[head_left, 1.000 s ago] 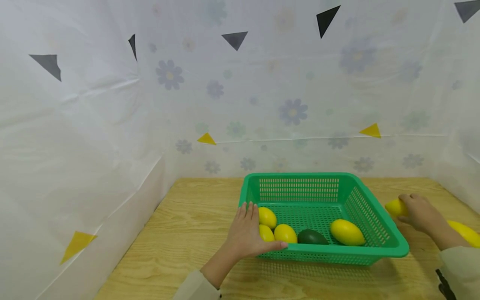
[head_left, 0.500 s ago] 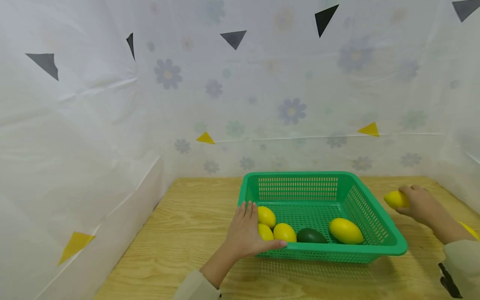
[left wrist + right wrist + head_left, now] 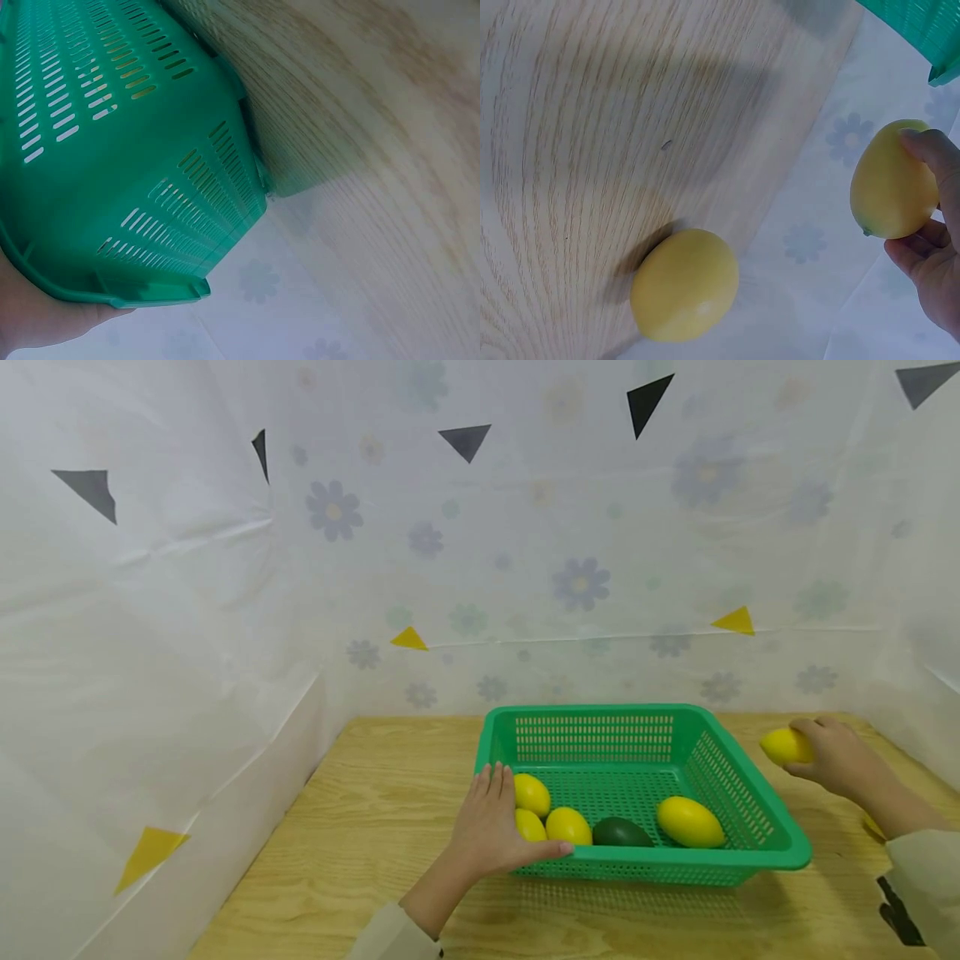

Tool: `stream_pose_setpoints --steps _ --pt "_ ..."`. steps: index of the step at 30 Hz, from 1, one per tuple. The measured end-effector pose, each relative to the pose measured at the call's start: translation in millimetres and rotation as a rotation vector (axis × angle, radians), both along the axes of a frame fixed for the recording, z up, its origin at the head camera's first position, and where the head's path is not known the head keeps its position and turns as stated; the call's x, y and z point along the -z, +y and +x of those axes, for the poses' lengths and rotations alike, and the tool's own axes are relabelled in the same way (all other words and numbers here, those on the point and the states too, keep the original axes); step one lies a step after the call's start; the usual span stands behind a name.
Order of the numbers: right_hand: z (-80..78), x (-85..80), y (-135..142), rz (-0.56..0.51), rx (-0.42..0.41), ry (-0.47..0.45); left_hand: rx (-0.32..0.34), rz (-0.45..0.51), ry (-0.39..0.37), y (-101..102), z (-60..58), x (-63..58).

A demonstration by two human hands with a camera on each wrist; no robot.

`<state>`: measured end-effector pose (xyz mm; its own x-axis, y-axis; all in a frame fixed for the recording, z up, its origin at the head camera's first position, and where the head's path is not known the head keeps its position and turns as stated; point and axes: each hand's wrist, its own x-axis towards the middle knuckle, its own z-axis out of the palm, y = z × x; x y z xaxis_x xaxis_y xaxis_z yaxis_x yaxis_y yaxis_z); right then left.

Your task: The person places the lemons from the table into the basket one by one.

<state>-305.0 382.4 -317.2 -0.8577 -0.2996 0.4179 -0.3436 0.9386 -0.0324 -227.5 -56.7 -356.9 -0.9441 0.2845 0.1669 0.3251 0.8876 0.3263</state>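
A green plastic basket (image 3: pixel 611 856) stands on the wooden table. Against its near-left corner rests my left hand (image 3: pixel 489 831), fingers straight over the left rim and thumb along the front rim. Beyond the basket's right side, my right hand (image 3: pixel 843 762) grips a lemon (image 3: pixel 783 747) above the table; its green stem nub shows in the right wrist view. Inside the basket, several yellow fruits (image 3: pixel 690 822) and a dark green avocado (image 3: pixel 621 832) lie along the front. One yellow fruit there is partly hidden by my left hand.
Another yellow fruit (image 3: pixel 684 285) lies on the table below my right hand, mostly hidden by my forearm in the head view. A white sheet with flower prints (image 3: pixel 585 585) hangs behind the table, and another plain stretch lines the left side.
My right hand has lifted the lemon off the table and moved it slightly up and left. The left hand and the basket have stayed in place.
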Motion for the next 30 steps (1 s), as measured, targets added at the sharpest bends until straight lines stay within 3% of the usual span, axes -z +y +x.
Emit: stream_pose_setpoints --steps 30 --pt "4.6 -10.5 -18.0 -0.021 -0.059 0.089 0.001 -0.011 0.008 0.2 -0.7 0.7"
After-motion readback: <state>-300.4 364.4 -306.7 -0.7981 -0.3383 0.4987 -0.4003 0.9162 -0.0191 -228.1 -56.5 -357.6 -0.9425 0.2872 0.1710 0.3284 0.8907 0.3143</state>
